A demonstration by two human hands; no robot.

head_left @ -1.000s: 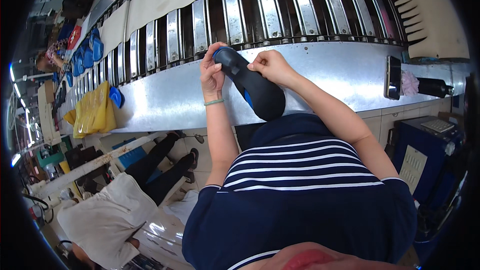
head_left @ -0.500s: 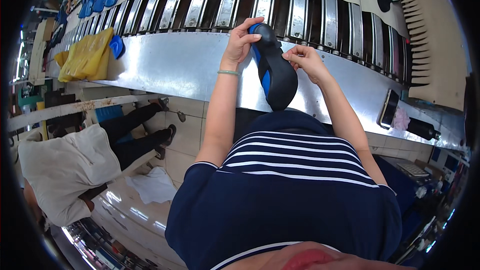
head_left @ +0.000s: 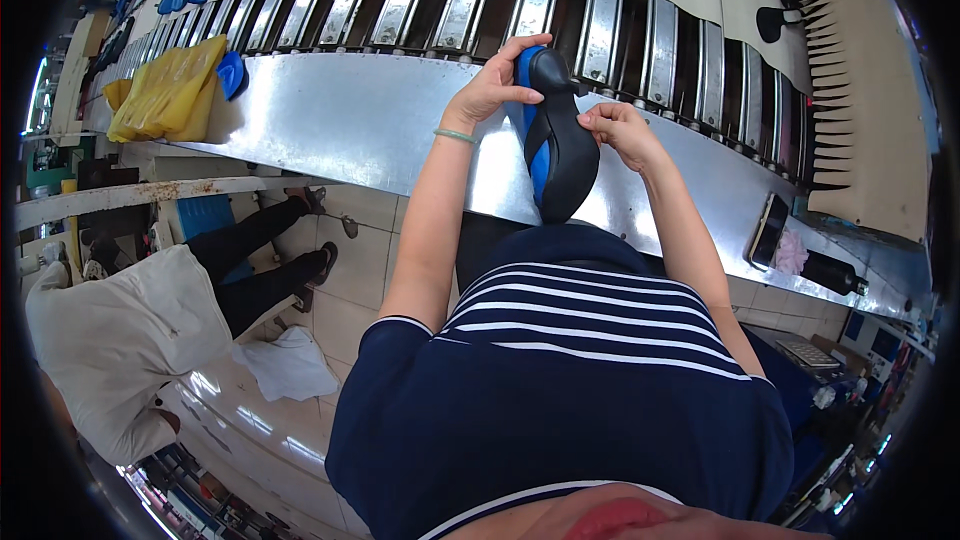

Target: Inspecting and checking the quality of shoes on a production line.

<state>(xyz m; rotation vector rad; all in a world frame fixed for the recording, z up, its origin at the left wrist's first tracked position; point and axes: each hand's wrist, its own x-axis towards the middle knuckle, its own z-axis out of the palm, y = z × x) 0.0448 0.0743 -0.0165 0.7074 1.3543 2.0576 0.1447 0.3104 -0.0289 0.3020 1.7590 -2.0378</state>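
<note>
A blue-and-black shoe (head_left: 562,152) is held over the metal ledge in front of me, its black underside turned up and its blue side along the left. My left hand (head_left: 498,86) is closed around its far end, thumb on the near face and fingers behind the left edge. At the shoe's right edge, my right hand (head_left: 622,134) makes a pinch with thumb and forefinger. Whether some small piece sits between those fingertips is too fine to see. The near end of the shoe comes close to my waist.
A slatted metal conveyor (head_left: 460,5) runs beyond the metal ledge (head_left: 350,125). Yellow plastic bags (head_left: 170,95) and a blue piece (head_left: 231,75) lie left; a phone (head_left: 768,232) and black bottle (head_left: 830,272) lie right. Bristles (head_left: 832,110) hang at far right. Another person (head_left: 130,330) is at left.
The shoe has turned slightly in my hands, and my right fingertips have slid a little nearer along its edge. The whole view has shifted slightly.
</note>
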